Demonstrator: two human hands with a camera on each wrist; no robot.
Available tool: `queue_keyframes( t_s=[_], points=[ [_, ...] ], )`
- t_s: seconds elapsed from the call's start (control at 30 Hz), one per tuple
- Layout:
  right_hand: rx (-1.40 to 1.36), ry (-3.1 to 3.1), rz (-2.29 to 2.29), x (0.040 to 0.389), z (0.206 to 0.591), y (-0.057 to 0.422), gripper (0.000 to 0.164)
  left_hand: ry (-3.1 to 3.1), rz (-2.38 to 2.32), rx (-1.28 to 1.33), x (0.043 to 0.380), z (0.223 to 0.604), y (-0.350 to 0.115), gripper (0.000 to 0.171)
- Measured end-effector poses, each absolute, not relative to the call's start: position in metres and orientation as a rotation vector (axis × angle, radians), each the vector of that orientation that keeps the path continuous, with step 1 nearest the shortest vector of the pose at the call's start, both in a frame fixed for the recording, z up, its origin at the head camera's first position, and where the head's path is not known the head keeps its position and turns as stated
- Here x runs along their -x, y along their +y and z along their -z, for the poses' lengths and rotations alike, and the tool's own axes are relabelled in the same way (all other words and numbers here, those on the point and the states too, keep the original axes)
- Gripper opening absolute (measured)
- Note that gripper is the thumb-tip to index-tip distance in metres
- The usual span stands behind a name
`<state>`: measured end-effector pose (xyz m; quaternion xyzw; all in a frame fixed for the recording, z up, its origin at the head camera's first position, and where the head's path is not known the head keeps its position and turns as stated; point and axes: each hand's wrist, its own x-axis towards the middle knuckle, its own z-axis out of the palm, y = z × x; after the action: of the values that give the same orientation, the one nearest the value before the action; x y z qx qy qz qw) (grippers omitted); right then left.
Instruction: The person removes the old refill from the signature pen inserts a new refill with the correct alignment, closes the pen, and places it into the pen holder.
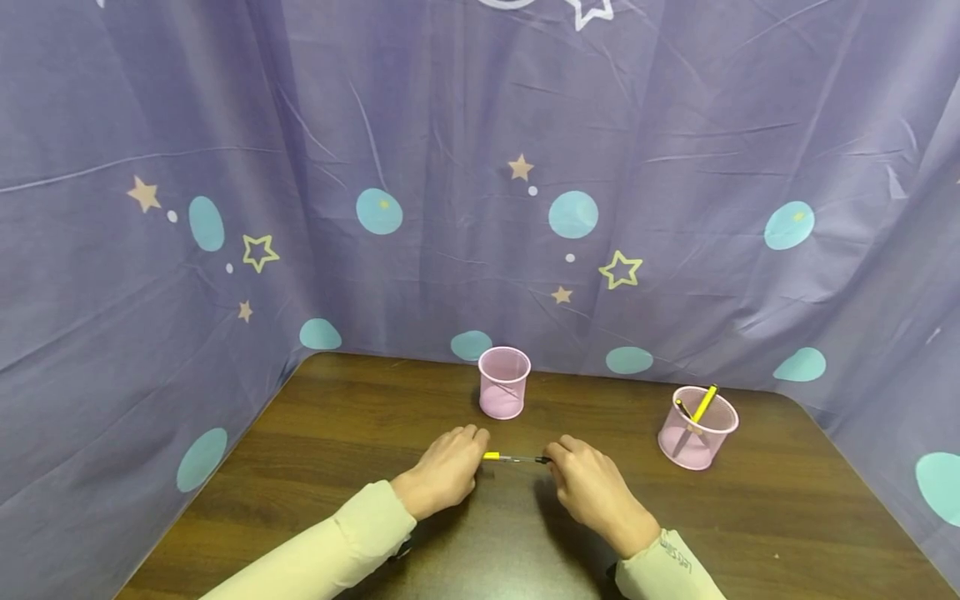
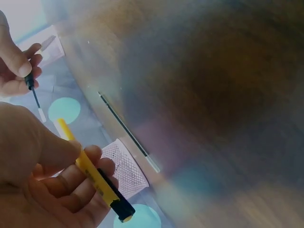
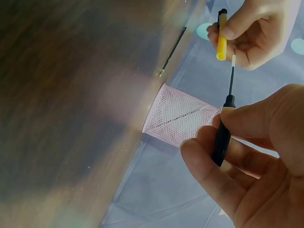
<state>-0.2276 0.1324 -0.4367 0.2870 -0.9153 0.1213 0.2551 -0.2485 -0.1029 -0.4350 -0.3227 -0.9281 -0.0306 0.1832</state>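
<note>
My left hand pinches the yellow pen barrel, which has a black clip and black end. Between the thumb and fingers of my right hand is the black front section of a pen. A thin refill sticks out of that section toward the barrel's open yellow end, with a gap between them in the right wrist view. Both hands are low over the table, facing each other. Another dark refill with a pale end lies on the table under them.
A pink mesh cup stands beyond the hands near the table's back edge. To the right, a second pink mesh cup holds yellow-and-black pens. The brown wooden table is bordered by a purple patterned curtain.
</note>
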Motion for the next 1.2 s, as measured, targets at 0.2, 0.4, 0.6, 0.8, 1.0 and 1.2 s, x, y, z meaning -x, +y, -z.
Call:
queue_keyframes(
  t_s=[0.2,0.4,0.6,0.8,1.0,1.2],
  points=[
    [-0.775,-2.487,-0.325,0.2281,0.438,0.133,0.015,-2.593,0.074,0.907,0.2476,0.4334,-0.1037,0.035],
    [-0.777,-2.484,-0.328,0.2285,0.4383,0.1335,0.015,-2.579,0.084,0.911,0.2458,0.4331,-0.104,0.035],
    [-0.778,-2.486,-0.334,0.2283,0.4385,0.1339,0.015,-2.579,0.086,0.916,0.244,0.4318,-0.1019,0.036],
    [-0.777,-2.485,-0.332,0.228,0.4386,0.1342,0.016,-2.582,0.087,0.923,0.2416,0.4293,-0.0986,0.034],
    [-0.783,-2.48,-0.342,0.2274,0.4373,0.1335,0.015,-2.561,0.089,0.944,0.2415,0.4298,-0.0963,0.034],
    [-0.796,-2.477,-0.338,0.2275,0.4374,0.1331,0.015,-2.547,0.105,0.972,0.2402,0.4315,-0.0947,0.035]
  ],
)
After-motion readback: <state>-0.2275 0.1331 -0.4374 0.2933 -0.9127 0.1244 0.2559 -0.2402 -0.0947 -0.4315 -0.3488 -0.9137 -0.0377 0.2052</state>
